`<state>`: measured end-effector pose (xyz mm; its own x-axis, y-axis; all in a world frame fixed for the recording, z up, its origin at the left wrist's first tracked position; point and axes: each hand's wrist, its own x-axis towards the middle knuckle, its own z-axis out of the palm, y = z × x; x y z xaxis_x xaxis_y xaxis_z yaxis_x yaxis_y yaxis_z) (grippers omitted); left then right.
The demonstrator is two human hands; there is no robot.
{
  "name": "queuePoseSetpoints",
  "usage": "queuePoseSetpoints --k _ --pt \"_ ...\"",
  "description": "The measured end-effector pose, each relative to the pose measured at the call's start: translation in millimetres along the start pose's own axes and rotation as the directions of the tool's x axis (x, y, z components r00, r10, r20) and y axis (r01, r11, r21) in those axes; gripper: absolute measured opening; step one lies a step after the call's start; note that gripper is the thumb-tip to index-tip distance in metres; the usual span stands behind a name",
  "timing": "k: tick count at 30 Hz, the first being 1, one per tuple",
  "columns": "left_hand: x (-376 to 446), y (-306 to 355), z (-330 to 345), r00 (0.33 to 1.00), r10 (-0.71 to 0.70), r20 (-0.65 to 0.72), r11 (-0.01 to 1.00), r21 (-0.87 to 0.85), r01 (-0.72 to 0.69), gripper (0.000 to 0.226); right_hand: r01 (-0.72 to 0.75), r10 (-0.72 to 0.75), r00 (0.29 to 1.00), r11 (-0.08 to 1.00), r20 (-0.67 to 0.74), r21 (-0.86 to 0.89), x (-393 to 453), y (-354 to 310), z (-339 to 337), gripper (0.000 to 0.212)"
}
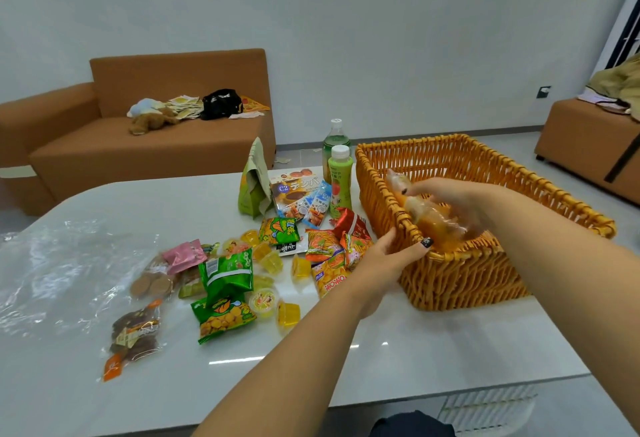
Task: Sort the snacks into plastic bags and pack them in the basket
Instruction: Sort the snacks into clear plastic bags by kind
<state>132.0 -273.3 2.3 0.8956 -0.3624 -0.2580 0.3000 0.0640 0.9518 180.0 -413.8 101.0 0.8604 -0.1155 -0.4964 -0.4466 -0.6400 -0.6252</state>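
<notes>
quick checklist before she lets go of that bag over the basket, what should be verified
1. Bag held: ok. The right hand grips the filled plastic bag of orange snacks.
2. Bag over the wicker basket: ok, it lies inside the rim near the front left corner.
3. Basket steadied: ok. The left hand holds the near rim, thumb on top.
4. Bag closed: cannot tell, its end is blurred.
5. Room in the basket: ok, most of the inside shows bare weave.
6. Sorting done: not ok. Jelly cups and green snack packs lie loose on the table, with an empty plastic bag to the left.
</notes>
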Motion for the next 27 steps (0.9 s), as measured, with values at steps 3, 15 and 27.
queuePoseSetpoints --k 3,15,27 --pt "-0.2 -3.2 4.4 0.999 -0.023 0.032 0.997 -0.070 0.025 0.083 0.063 -0.082 0.993 0.976 0.085 0.209 5.2 14.8 6.0 0.076" --pt "-1.2 -4.4 7.0 1.000 -0.022 0.001 0.994 -0.103 0.022 0.079 0.052 -0.051 0.999 0.991 -0.011 0.125 15.6 11.4 25.8 0.066" --pt "-23.6 2.0 -21.3 0.992 0.015 -0.125 0.996 0.088 -0.004 0.057 0.349 -0.385 0.768 0.922 -0.512 -0.170 -14.1 -4.1 42.1 0.061"
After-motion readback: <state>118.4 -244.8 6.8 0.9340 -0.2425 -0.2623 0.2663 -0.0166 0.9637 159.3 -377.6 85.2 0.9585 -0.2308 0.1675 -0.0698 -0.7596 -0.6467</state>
